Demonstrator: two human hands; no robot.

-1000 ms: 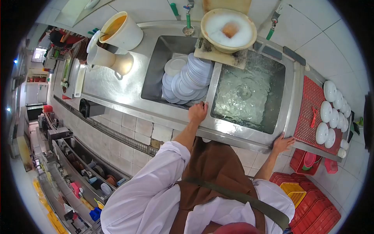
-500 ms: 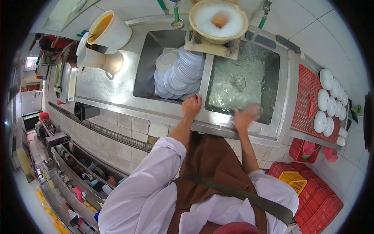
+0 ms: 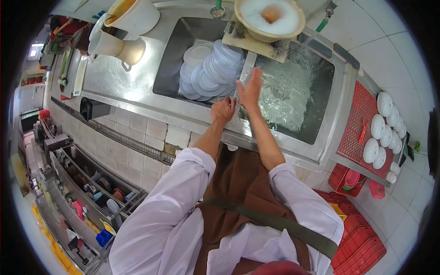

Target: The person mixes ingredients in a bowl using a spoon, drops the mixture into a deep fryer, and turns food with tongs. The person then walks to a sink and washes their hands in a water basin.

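My left hand is closed at the front rim of the left sink basin, below the plates. Its fingers curl at the edge, and what they hold, if anything, is hidden. My right hand is over the divider between the basins, fingers stretched out and nothing in it. Just left of it, a leaning row of white plates fills much of the left basin, with flatter plates beside them. The right basin holds rippling clear water, which a stream from a green-tipped tap runs into.
A tub of foamy water stands on a board across the back of the divider. On the left counter are a white bucket and a pitcher. White bowls sit right on a red mat; red crates are below.
My right hand has moved left from the front of the water basin to the divider. My left hand stays at the front rim. The view has shifted slightly.
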